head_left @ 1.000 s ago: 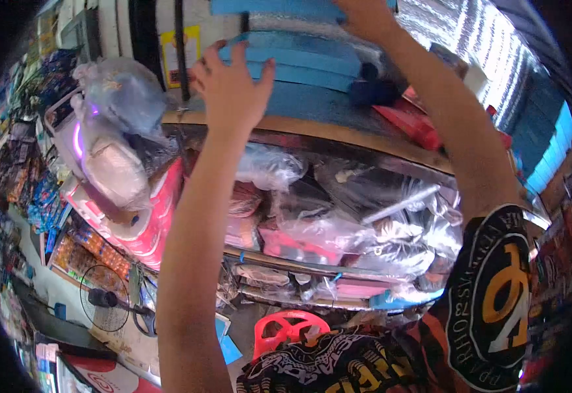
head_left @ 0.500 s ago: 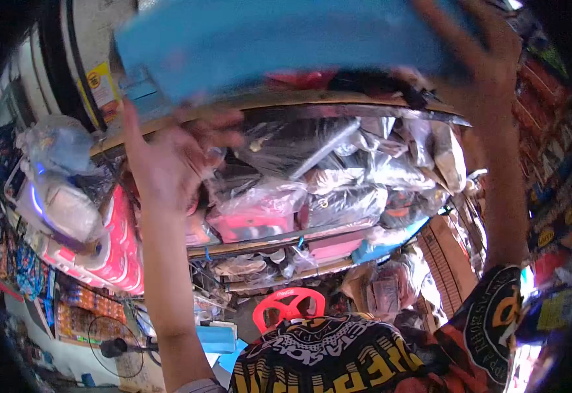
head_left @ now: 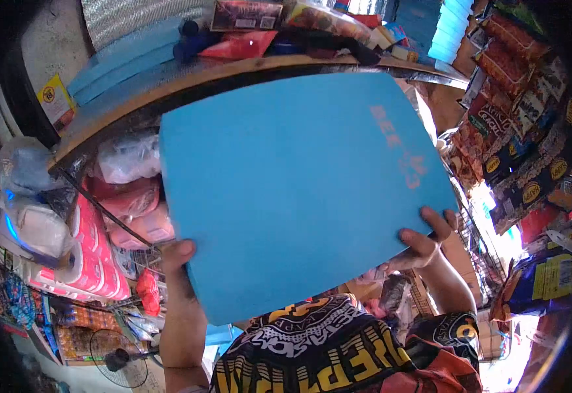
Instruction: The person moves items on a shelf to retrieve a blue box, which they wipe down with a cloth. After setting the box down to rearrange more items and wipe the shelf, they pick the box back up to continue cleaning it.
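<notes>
A large flat blue box (head_left: 286, 190) with faint reddish lettering near its right edge fills the middle of the view, in front of my chest. My left hand (head_left: 180, 255) grips its lower left edge, with the thumb on the front face. At the lower right edge, my right hand (head_left: 427, 239) holds the box with several fingers curled over onto its face. The undersides of both grips are hidden behind the box. Above the box runs the wooden edge of a shelf (head_left: 253, 64).
More blue boxes (head_left: 129, 62) and a red packet (head_left: 239, 44) lie on the shelf. Pink packs of rolls (head_left: 96, 255) stand at left beside plastic-wrapped goods (head_left: 40, 226). Snack bags (head_left: 528, 164) hang at right. A fan (head_left: 119, 359) is at lower left.
The blue box has come down from above the shelf edge to in front of my chest. Both hands have moved lower with it, and my left hand now grips its edge.
</notes>
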The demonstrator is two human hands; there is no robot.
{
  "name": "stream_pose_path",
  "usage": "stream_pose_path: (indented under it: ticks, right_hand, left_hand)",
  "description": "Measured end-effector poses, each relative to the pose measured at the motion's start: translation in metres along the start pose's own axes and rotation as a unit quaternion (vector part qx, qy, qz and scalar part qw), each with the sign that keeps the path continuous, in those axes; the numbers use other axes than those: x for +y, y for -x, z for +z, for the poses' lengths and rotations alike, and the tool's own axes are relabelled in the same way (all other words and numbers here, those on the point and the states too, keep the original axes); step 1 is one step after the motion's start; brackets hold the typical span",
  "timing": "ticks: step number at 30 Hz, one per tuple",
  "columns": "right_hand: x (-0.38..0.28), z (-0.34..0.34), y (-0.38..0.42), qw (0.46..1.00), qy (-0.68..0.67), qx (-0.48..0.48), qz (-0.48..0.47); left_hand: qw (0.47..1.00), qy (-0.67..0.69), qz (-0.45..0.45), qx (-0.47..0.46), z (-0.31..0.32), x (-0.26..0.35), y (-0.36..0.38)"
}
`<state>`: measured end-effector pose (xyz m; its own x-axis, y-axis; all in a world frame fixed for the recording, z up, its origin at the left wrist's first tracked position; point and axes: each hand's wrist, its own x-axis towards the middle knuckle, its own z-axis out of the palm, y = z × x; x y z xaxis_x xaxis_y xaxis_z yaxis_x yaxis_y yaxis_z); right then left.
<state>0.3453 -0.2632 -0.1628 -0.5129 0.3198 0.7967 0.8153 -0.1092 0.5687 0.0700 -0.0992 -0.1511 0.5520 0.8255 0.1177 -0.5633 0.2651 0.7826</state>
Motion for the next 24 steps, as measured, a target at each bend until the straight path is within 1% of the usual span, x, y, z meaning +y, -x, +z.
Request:
stream_pose_path:
  ticks: [1,2,5,6,7,8,9,10,11,12,14,15,16,17,18,19,21,22,23,24]
  right_hand:
    - [-0.002,-0.008,0.010,0.999,-0.024,-0.043,0.000]
    - [-0.001,-0.010,0.023,0.998,-0.030,-0.046,0.002]
    - [-0.007,0.001,0.059,0.990,-0.089,-0.019,0.106]
    - [-0.009,0.001,0.054,0.989,-0.097,-0.021,0.107]
    - [-0.009,-0.002,0.041,0.969,-0.145,-0.109,0.167]
    - [-0.007,-0.005,0.029,0.936,-0.190,-0.196,0.222]
    - [0.001,-0.015,0.023,0.888,-0.226,-0.330,0.227]
    - [0.008,-0.011,0.034,0.889,-0.228,-0.326,0.224]
    - [0.015,-0.003,0.048,0.858,-0.299,-0.271,0.319]
    - [0.021,0.005,0.038,0.838,-0.319,-0.216,0.387]
    - [0.033,0.022,0.018,0.782,-0.362,-0.073,0.502]
    - [0.051,0.035,0.010,0.811,-0.370,-0.052,0.451]
    - [0.059,0.050,-0.011,0.791,-0.381,-0.028,0.478]
    - [0.065,0.065,-0.038,0.771,-0.391,-0.003,0.503]
    - [0.079,0.082,-0.061,0.815,-0.350,-0.032,0.461]
    - [0.095,0.102,-0.079,0.866,-0.324,-0.040,0.379]
    - [0.120,0.149,-0.102,0.925,-0.265,-0.041,0.270]
    - [0.135,0.174,-0.107,0.925,-0.267,-0.037,0.270]
    - [0.149,0.197,-0.109,0.911,-0.287,-0.094,0.281]
    - [0.151,0.204,-0.117,0.894,-0.305,-0.151,0.291]
  left_hand:
    - [0.997,0.055,-0.056,-0.006,-0.006,-0.009,0.002]
    - [0.988,0.110,-0.111,-0.012,-0.010,-0.017,0.004]
    - [0.988,0.101,-0.114,-0.020,-0.010,-0.036,0.008]
    - [0.988,0.098,-0.114,-0.022,-0.012,-0.041,0.010]
    - [0.988,0.105,-0.109,-0.015,-0.016,-0.048,0.011]
    - [0.988,0.111,-0.102,-0.009,-0.022,-0.054,0.012]
    - [0.989,0.111,-0.098,-0.003,-0.029,-0.060,0.014]
    - [0.993,0.094,-0.068,0.012,-0.038,-0.067,0.017]
    - [0.996,0.079,-0.037,0.025,-0.044,-0.070,0.020]
    - [0.996,0.078,-0.033,0.024,-0.046,-0.070,0.023]
    - [0.992,0.095,-0.041,0.072,-0.052,-0.071,0.030]
    - [0.991,0.083,-0.064,0.078,-0.067,-0.073,0.035]
    - [0.992,0.080,-0.064,0.071,-0.068,-0.076,0.037]
    - [0.993,0.066,-0.020,0.091,-0.067,-0.080,0.037]
    - [0.992,0.053,0.025,0.111,-0.068,-0.083,0.038]
    - [0.990,0.054,0.034,0.127,-0.075,-0.089,0.041]
    - [0.990,0.073,0.023,0.118,-0.078,-0.088,0.044]
    - [0.989,0.093,0.010,0.111,-0.078,-0.087,0.044]
    - [0.990,0.092,0.015,0.111,-0.077,-0.087,0.044]
    - [0.987,0.103,0.013,0.121,-0.074,-0.087,0.045]
